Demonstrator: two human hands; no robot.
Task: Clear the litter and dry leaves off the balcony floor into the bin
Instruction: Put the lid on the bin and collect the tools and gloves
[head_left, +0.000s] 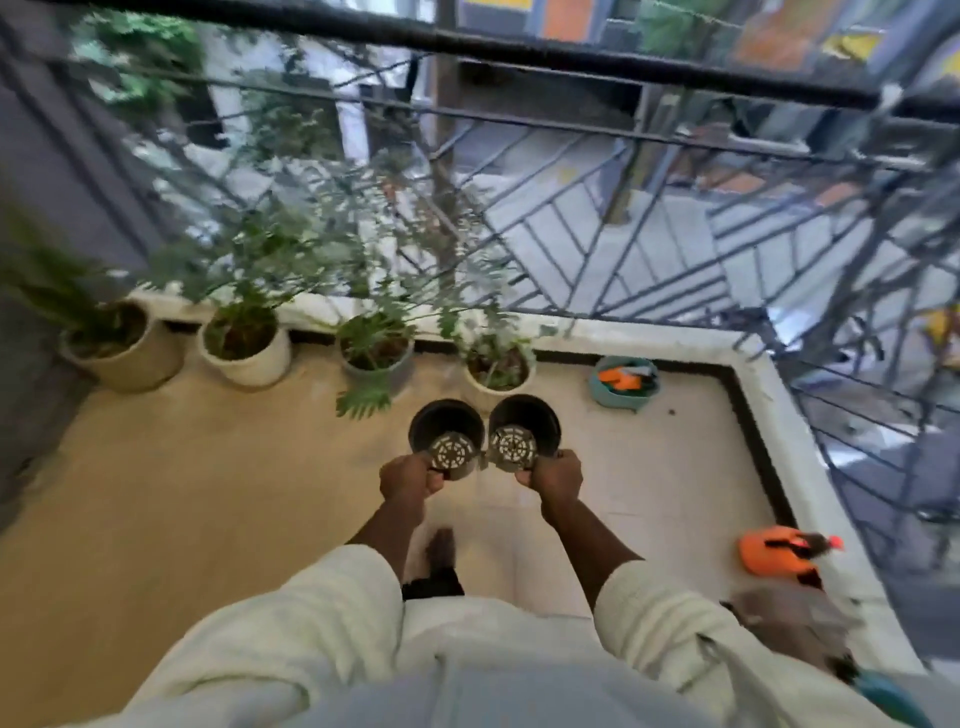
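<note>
I stand on the balcony floor (197, 483) and look down at both hands. My left hand (410, 480) grips the rim of an empty black plastic pot (448, 439). My right hand (556, 480) grips a second black pot (522, 431) the same way. Both pots are held side by side, their perforated bottoms visible inside. A small teal bin (623, 387) with orange and grey litter in it stands by the far kerb. A small dark speck of litter (671, 412) lies on the tiles to its right.
Several potted plants (244, 340) line the far kerb under the black railing (519, 57). An orange object (779, 545) and a brown bag-like thing (795, 623) lie at the right kerb. The white kerb (789, 415) borders the floor. My foot (441, 551) shows below.
</note>
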